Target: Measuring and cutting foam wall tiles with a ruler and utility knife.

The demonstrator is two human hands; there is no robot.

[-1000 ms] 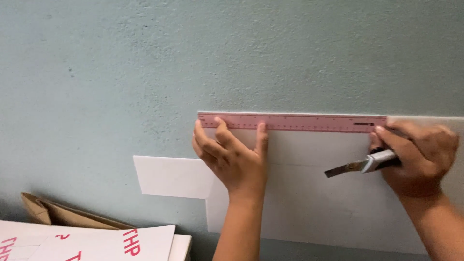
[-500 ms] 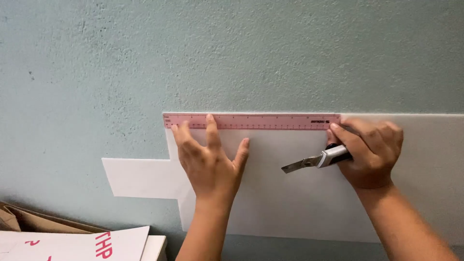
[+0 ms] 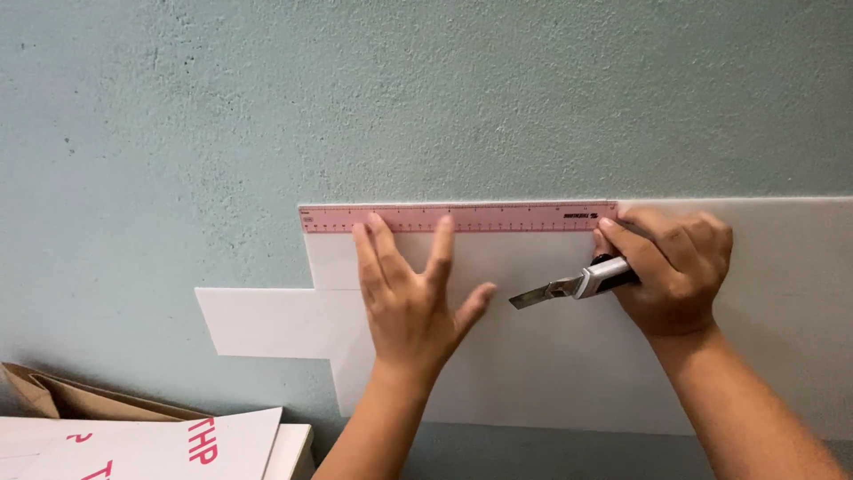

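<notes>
White sign board w/ pink lettering (image 3: pixel 151 444) at 7 o'clock, brown cardboard (image 3: pixel 80 404) behind. Left hand (image 3: pixel 413 298) spread flat on white sheet (image 3: pixel 551 373), fingertips on pink ruler (image 3: pixel 458 217) at 12. Right hand (image 3: pixel 675 267) gripping utility knife (image 3: pixel 573 286), 3 o'clock.

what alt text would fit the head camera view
A left hand presses a pink ruler along the top edge of a white board on a grey-green surface, while the right hand holds a utility knife beside the ruler's end.
</notes>
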